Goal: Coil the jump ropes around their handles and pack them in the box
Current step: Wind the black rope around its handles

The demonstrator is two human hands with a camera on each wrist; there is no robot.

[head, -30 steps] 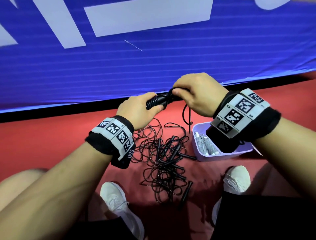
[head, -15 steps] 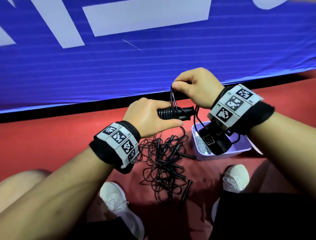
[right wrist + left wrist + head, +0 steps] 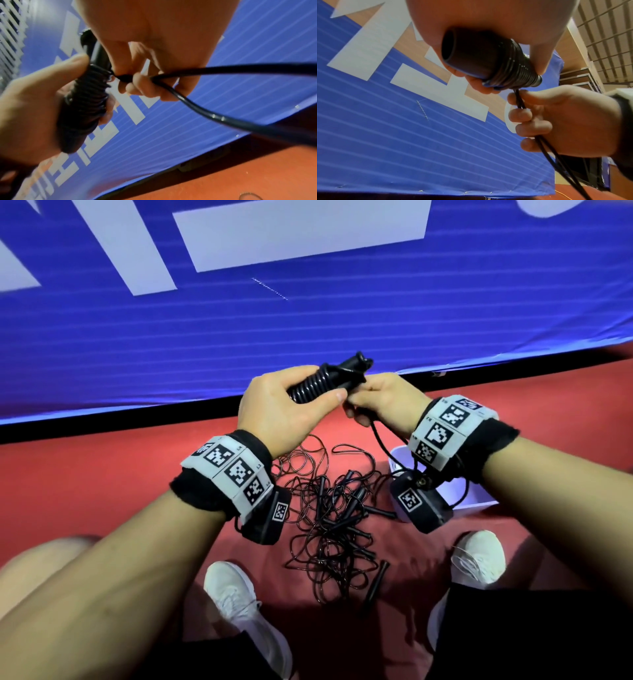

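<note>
Fronting red floor (image 3: 102, 474): blue banner (image 3: 308, 330) w/ white blocks

A person's left hand (image 3: 274, 409) holds rope-wound handles (image 3: 323, 381) above the floor (image 3: 85, 474), with the right hand (image 3: 383, 402) just right of them, gripping the rope (image 3: 520, 102). Below, a rope tangle (image 3: 329, 515) lies between two shoes (image 3: 236, 601), the box (image 3: 472, 501) to its right. A banner (image 3: 308, 320) stands at the far side.
</note>
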